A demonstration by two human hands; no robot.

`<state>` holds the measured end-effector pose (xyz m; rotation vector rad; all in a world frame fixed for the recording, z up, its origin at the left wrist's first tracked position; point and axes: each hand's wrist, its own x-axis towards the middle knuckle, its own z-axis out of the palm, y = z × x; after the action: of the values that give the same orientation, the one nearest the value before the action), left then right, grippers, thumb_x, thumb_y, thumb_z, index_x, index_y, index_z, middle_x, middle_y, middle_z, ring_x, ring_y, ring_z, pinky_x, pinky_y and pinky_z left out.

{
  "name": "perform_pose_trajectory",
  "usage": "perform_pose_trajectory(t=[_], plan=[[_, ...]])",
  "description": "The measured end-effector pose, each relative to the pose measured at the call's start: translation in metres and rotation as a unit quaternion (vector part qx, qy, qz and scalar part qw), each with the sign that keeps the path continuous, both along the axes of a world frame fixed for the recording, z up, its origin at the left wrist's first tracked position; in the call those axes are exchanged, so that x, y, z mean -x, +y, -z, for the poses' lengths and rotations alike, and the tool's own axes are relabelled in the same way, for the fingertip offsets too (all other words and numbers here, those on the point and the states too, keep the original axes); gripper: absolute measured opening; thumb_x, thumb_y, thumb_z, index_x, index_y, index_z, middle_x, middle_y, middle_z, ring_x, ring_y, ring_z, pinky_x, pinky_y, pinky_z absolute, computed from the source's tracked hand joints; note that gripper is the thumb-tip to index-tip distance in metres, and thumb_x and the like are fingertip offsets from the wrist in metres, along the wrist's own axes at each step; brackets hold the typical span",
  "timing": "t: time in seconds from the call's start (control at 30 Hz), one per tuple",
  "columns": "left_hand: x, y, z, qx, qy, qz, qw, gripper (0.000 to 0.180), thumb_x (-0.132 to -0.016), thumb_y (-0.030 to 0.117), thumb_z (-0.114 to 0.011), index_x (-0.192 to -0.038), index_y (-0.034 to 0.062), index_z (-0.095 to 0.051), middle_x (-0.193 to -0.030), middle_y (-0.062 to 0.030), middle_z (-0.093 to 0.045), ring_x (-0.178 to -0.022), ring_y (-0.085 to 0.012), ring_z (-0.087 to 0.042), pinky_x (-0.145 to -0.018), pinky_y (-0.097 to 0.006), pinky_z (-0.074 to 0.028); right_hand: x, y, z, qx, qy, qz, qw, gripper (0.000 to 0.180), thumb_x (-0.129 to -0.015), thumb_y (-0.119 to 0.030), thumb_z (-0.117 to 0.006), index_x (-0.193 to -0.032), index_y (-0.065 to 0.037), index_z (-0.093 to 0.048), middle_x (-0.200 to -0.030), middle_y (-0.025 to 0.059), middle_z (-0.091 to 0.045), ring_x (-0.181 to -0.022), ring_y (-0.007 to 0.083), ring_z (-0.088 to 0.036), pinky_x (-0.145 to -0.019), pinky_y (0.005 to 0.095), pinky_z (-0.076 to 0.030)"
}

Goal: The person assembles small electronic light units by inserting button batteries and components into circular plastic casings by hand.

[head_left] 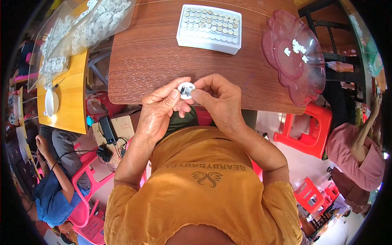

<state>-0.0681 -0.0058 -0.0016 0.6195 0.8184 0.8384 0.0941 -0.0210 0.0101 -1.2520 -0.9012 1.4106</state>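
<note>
Both hands pinch one small white round part (186,90) over the tabletop (147,57) edge — left hand (161,107) and right hand (218,100), each grip clenched on its rim. Best kept level, fingertips clear of the dark centre — the tray of button cells (209,27) lies beyond the grip.

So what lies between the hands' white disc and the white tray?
In the head view, only bare brown table lies between the disc and the tray of small round pieces.

A white tray (209,28) of button cells is being kept on the brown table (151,61); a pink dish (294,77) (few white bits) beside.
</note>
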Motion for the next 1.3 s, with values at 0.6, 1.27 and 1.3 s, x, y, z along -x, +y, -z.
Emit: perform_pose_trajectory(t=[0.6,1.27,1.3], plan=[[-0.006,0.008,0.004,0.039,-0.045,0.045,0.997,0.039,-0.092,0.021,-0.053,-0.121,-0.0056,-0.051,-0.088,-0.0183,-0.066,-0.067,-0.0193,-0.065,-0.055,-0.026,-0.048,-0.019,0.007,0.004,0.022,-0.021,-0.025,0.999,0.005,-0.078,-0.003,-0.065,-0.077,0.0,-0.061,-0.068,0.0007,-0.059,-0.063,0.0049,-0.052,-0.055,0.0212,-0.042],[-0.017,0.015,0.004,0.057,-0.043,0.017,0.997,0.038,-0.093,0.019,-0.052,-0.121,-0.0057,-0.05,-0.086,-0.0201,-0.065,-0.066,-0.0183,-0.063,-0.055,-0.027,-0.048,-0.069,0.087,0.01,-0.314,-0.663,0.143,0.664,0.009,-0.064,0.0,-0.057,-0.071,-0.004,-0.054,-0.073,0.0117,-0.05,-0.07,0.0303,-0.05,-0.056,0.0407,-0.041],[-0.017,0.016,0.004,0.057,-0.043,0.016,0.997,0.038,-0.093,0.019,-0.052,-0.121,-0.0057,-0.05,-0.086,-0.0201,-0.065,-0.066,-0.0183,-0.063,-0.055,-0.027,-0.048,-0.069,0.088,0.01,-0.314,-0.663,0.143,0.665,0.009,-0.064,0.0,-0.057,-0.071,-0.004,-0.054,-0.073,0.0117,-0.05,-0.07,0.0303,-0.05,-0.056,0.0407,-0.041]])
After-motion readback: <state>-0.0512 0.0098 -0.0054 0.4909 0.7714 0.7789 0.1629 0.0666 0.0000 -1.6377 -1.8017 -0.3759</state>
